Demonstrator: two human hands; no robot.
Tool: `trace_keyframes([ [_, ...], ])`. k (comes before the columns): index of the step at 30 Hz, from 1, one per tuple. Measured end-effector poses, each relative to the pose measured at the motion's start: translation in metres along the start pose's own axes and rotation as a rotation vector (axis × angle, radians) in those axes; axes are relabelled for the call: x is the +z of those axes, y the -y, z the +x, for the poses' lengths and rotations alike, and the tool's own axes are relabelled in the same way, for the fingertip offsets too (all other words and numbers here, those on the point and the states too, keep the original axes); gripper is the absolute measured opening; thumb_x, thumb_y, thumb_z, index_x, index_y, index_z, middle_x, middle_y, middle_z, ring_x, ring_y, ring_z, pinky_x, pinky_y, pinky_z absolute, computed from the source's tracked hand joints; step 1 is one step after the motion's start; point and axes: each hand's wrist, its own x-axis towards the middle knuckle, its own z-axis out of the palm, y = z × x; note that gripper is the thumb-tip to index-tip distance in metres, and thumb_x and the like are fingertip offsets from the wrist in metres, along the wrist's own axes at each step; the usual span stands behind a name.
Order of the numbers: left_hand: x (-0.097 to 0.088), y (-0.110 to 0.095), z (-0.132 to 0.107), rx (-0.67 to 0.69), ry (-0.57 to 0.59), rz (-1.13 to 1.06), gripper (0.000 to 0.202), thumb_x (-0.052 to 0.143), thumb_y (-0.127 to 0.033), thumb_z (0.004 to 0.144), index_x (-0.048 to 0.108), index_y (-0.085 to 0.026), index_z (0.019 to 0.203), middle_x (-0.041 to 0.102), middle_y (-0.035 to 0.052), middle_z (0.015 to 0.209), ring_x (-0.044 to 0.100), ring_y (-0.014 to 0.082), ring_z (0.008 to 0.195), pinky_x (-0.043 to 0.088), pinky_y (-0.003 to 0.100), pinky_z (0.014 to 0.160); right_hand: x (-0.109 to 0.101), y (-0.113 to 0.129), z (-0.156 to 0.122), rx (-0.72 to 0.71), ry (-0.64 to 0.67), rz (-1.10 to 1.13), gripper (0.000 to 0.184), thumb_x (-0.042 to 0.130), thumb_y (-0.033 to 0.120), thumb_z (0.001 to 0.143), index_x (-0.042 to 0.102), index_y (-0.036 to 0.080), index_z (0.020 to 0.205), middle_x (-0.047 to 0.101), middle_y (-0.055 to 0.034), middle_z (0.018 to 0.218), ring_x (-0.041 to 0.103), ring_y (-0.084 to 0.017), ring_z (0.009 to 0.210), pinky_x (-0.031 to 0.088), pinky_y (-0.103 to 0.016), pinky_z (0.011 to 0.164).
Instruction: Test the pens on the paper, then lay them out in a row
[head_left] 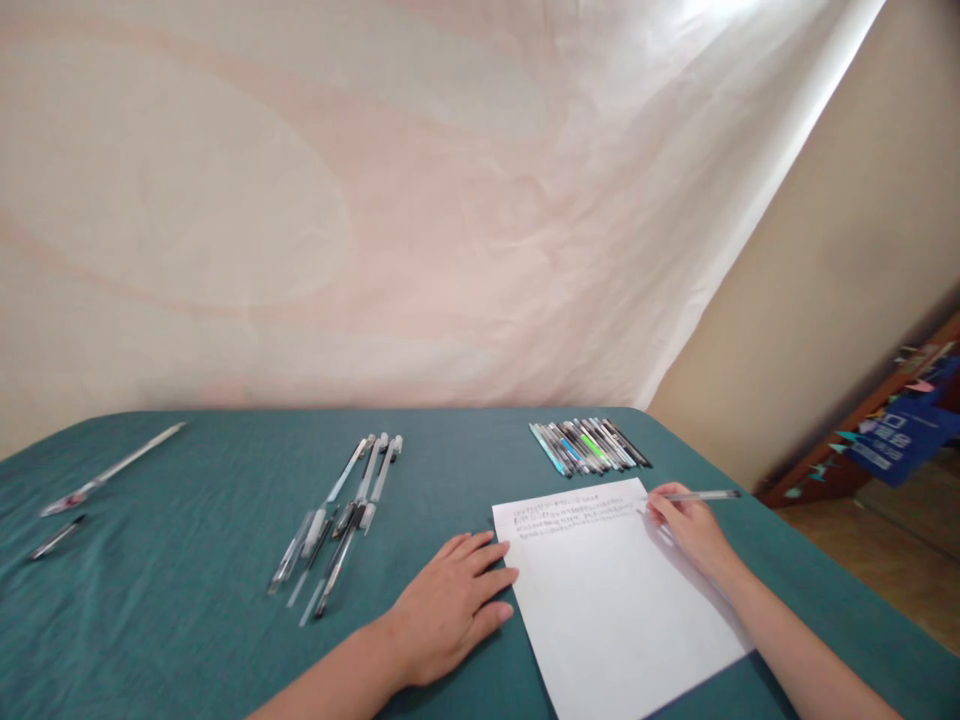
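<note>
A white sheet of paper [607,600] lies on the teal tablecloth [187,600], with a few lines of small writing near its top edge. My right hand [686,525] rests on the sheet's upper right corner, its fingers closed round a clear pen [705,495] whose tip meets the paper by the writing. My left hand [450,605] lies flat on the cloth, fingers stretched out and touching the sheet's left edge.
A row of several pens [589,446] lies beyond the paper. Another group of pens and loose pen parts [337,520] sits left of centre. Two more pens [105,475] lie at far left. A pale cloth backdrop [375,200] hangs behind the table.
</note>
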Motion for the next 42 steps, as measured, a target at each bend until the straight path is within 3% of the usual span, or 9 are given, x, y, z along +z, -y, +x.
trace_keyframes([
  [9,0.001,0.001,0.001,0.0,0.029,0.066,0.042,0.028,-0.043,0.087,0.037,-0.032,0.126,0.036,0.0021,0.135,0.028,0.0228,0.125,0.021,0.046,0.102,-0.004,-0.01,0.002,-0.095,-0.071,-0.266,0.021,0.047,0.035,0.074,0.048,0.019,0.06,0.048,0.0053,0.044,0.044,-0.01,0.041,0.033,-0.021,0.043],
  [20,0.001,0.001,0.002,-0.004,0.028,0.066,0.042,0.028,-0.043,0.087,0.038,-0.032,0.126,0.036,0.0015,0.135,0.027,0.0222,0.125,0.021,0.045,0.102,-0.006,-0.012,0.007,-0.171,-0.016,-0.486,0.022,0.042,0.036,0.075,0.051,0.019,0.063,0.053,0.0036,0.05,0.05,-0.013,0.05,0.034,-0.023,0.049],
  [42,0.002,0.001,0.001,0.0,0.018,0.076,0.041,0.029,-0.043,0.087,0.039,-0.032,0.125,0.037,0.0013,0.134,0.029,0.0217,0.124,0.023,0.044,0.102,-0.006,-0.015,0.01,-0.185,-0.021,-0.513,0.022,0.04,0.036,0.074,0.049,0.02,0.062,0.054,0.0021,0.054,0.05,-0.014,0.054,0.035,-0.024,0.051],
])
